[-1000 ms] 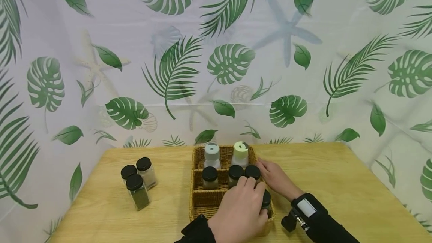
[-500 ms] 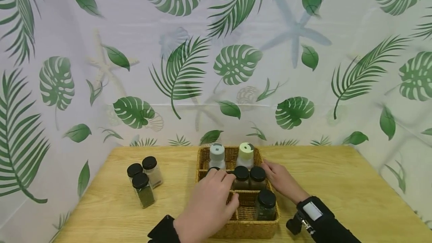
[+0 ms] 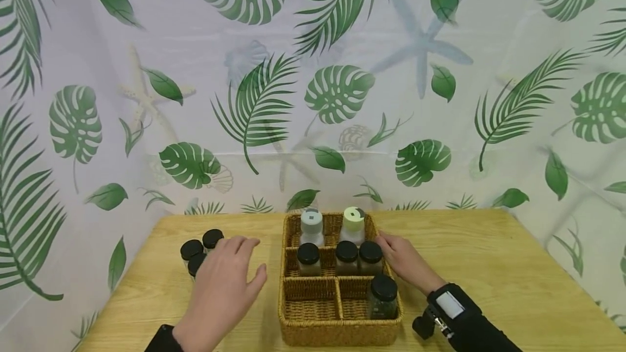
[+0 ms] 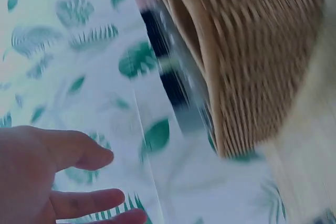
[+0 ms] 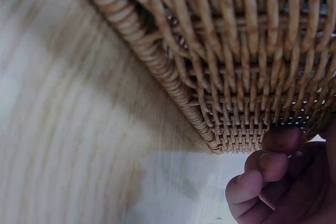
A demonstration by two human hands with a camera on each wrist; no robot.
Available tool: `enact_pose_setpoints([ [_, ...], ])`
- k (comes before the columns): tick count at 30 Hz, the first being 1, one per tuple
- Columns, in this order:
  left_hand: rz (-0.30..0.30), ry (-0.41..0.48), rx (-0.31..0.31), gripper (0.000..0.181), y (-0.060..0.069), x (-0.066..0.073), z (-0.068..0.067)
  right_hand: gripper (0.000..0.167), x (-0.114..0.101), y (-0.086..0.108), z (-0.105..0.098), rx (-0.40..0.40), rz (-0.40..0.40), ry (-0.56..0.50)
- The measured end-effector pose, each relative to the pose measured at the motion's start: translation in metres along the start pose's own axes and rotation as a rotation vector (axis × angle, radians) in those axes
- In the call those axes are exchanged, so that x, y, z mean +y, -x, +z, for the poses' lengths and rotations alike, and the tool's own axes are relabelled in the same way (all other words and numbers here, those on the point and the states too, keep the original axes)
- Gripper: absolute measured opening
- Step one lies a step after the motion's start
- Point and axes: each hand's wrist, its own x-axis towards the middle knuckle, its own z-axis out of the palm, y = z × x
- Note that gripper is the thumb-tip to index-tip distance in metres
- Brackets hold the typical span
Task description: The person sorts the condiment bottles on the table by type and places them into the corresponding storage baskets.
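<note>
pale wood table [image 3: 508, 270], grain running sideways; behind and at sides, white cloth [image 3: 293, 31] printed with green leaves, starfish and shells, creased in places. divided wicker basket [image 3: 340, 334] on table, near middle. inside: two pale bottles [image 3: 311, 227] at back, three black-lidded jars [image 3: 346, 254] in middle row, fourth jar [image 3: 383, 295] in front right compartment. right hand [image 3: 406, 261] grips basket's right side. left hand [image 3: 222, 287] loose, holding nothing, near jar cluster [image 3: 191, 247] on table's left.

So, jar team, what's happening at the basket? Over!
Left hand open, empty, partly hiding loose jars from the head view. Right hand holds basket at its right side. Six containers inside.
</note>
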Motion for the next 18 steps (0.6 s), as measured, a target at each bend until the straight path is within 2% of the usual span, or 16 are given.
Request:
enact_pose_setpoints([
  [4, -0.099, -0.04, -0.014, 0.038, 0.004, -0.026, -0.007, 0.051, 0.0, 0.002, 0.0, 0.019, -0.021, 0.019],
  [9, -0.165, -0.111, -0.01, 0.043, 0.01, -0.052, -0.005, 0.051, 0.001, 0.004, 0.0, 0.022, -0.023, 0.016],
  [13, -0.207, -0.139, -0.044, 0.044, 0.017, -0.066, 0.001, 0.051, 0.001, 0.004, 0.001, 0.01, -0.011, 0.017],
  [18, -0.232, -0.109, -0.086, 0.04, 0.02, -0.075, 0.007, 0.05, 0.001, 0.004, 0.002, 0.026, -0.05, 0.036],
])
